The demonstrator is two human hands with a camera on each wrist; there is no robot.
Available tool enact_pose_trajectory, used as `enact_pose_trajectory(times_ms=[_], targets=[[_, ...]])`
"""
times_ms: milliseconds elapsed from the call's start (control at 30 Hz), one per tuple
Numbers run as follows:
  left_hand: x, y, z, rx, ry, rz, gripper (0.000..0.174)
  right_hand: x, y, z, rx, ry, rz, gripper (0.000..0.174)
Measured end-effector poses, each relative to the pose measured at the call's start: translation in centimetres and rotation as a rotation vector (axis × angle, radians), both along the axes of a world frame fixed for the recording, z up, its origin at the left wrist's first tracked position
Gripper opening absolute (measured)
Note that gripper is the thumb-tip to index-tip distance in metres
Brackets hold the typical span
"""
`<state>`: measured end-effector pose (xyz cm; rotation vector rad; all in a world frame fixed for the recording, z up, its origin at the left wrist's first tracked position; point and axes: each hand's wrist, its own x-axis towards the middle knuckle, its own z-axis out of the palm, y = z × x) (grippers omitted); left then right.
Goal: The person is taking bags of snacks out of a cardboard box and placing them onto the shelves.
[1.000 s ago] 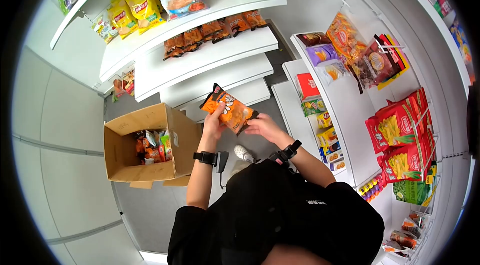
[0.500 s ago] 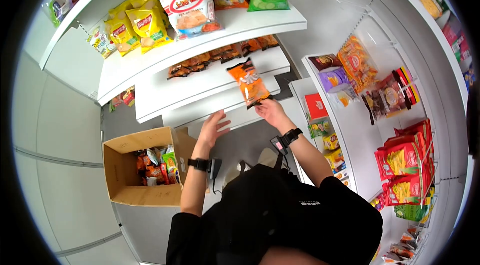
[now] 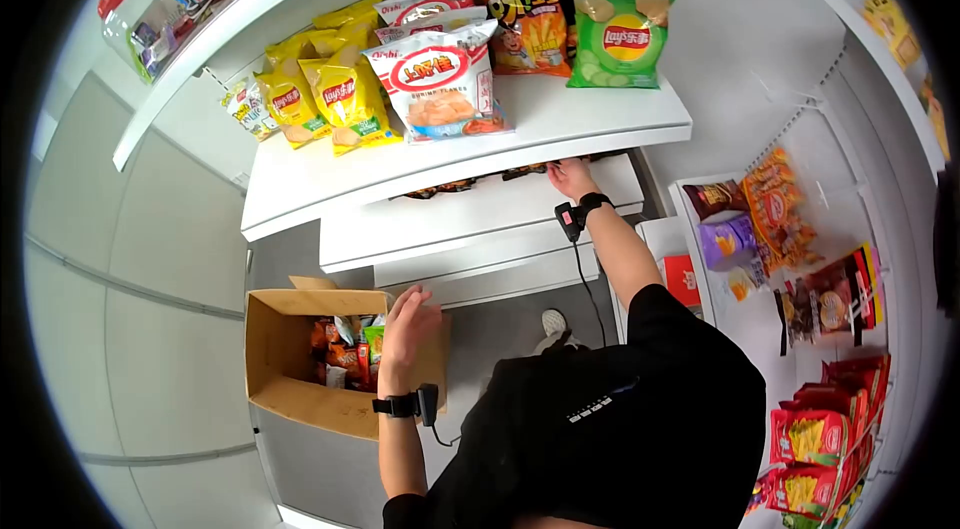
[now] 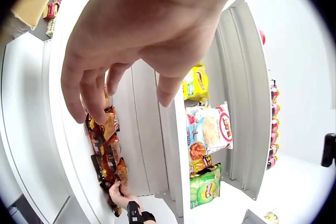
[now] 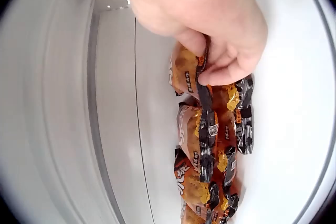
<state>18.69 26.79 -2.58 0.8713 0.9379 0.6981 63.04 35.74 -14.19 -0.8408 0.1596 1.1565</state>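
Note:
In the right wrist view, the right hand (image 5: 210,29) pinches the black edge of an orange-brown snack bag (image 5: 185,70) at the end of a row of similar bags (image 5: 191,132). That row stands on a white shelf (image 5: 283,129). The head view has the right hand (image 3: 573,179) under the upper shelf's front edge, its fingertips partly hidden. The left hand (image 3: 410,326) holds nothing and hangs beside the cardboard box (image 3: 310,409), fingers loosely bent. From the left wrist, the left hand (image 4: 142,35) appears large in front of the shelves, clear of the bags.
Above, the upper shelf (image 3: 560,134) bears yellow bags (image 3: 345,99), a white bag (image 3: 437,89) and a green bag (image 3: 620,39). Several snacks lie inside the box. Hanging red packs (image 3: 810,437) and a side shelf with small bags are at the right.
The right hand has carried the orange bag from in front of the body into the lower shelf's row. The left hand let go of it and moved left towards the box.

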Motion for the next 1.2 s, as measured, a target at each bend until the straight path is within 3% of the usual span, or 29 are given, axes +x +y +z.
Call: enact_pose_trajectory(times_ms=[33,200,300,333,400,600,800,967,1200], targets=[[0.0,0.1,0.1,-0.003,0.004,0.027,0.057,1.5,1.8,-2.8,0.107,0.061,0.091,0.019],[2.2,0.0,0.3,-0.059,0.002,0.034,0.057,1.9,3.9,-5.2,0.112,0.069,0.098,0.024],[2.7,0.5,-0.1,-0.069,0.008,0.021,0.057,3.5,5.5,-10.5,0.168,-0.19,0.243,0.025],[2.8,0.6,-0.2,-0.074,0.007,0.017,0.057,2.6,4.4,-7.7,0.156,-0.05,0.182,0.026],[2.9,0.8,-0.2,-0.089,0.006,0.028,0.057,0.9,3.0,-4.1,0.094,-0.044,0.143,0.028],[2.8,0.8,-0.3,-0.086,-0.036,0.009,0.057,-0.5,0.3,-2.0,-0.041,0.031,0.14,0.044],[1.2,-0.1,-3.0,-0.072,-0.053,-0.012,0.046,-4.5,-7.1,-1.5,-0.008,0.086,0.127,0.056],[0.8,-3.3,-4.0,-0.037,-0.014,-0.129,0.044,-8.1,-14.4,-3.2,0.013,0.159,0.067,0.044],[0.0,-7.7,-6.5,-0.057,0.033,-0.212,0.044,-12.1,-25.1,-6.4,-0.031,0.221,-0.003,0.042]])
